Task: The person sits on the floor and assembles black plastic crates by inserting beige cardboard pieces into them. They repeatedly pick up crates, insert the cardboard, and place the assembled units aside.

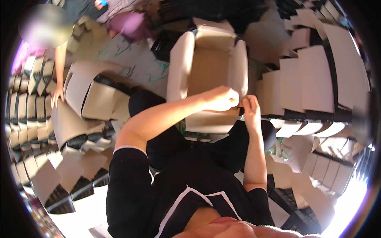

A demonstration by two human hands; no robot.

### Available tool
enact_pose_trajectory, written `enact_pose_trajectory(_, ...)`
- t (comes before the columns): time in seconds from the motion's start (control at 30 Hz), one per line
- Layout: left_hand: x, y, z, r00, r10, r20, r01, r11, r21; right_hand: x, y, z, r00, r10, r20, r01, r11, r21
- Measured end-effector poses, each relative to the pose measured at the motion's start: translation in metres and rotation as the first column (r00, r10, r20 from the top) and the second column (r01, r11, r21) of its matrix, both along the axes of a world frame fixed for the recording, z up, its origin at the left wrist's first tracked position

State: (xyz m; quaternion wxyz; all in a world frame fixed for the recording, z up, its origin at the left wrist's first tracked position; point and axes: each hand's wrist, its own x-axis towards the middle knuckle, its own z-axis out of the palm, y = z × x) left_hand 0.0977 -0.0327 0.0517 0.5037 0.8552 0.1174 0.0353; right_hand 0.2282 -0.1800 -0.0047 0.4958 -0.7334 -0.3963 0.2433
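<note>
An open cardboard box stands in front of me with its flaps folded outward. Its inside is brown, and parts of its outer sides look black. My left hand is closed over the near right part of the box, its forearm crossing above the near flap. Just to the right, my right hand pinches at the same corner, by the end of the right flap. The two hands almost meet. Whatever lies between their fingers is too small to make out.
Open boxes stand in rows at the right and left. A larger box is near my left knee. Another person's hand touches boxes there. Green strapping lies on the floor ahead; a purple bundle is beyond.
</note>
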Motion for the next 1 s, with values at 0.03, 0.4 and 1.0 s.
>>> enact_pose_trajectory(0.03,-0.012,0.013,0.001,0.99,0.035,0.138,-0.046,0.996,0.077,-0.004,0.002,0.011,0.999,-0.004,0.046,0.005,1.0,-0.015)
enact_pose_trajectory(0.4,-0.065,0.075,-0.147,0.671,0.741,-0.01,-0.469,0.414,-0.78,0.028,0.051,-0.028,0.5,-0.193,-0.844,0.071,0.981,-0.183)
enact_pose_trajectory(1.0,-0.075,0.06,-0.205,0.391,0.85,-0.352,-0.866,0.211,-0.454,0.007,0.054,-0.076,0.464,-0.398,-0.792,0.2,0.917,-0.344)
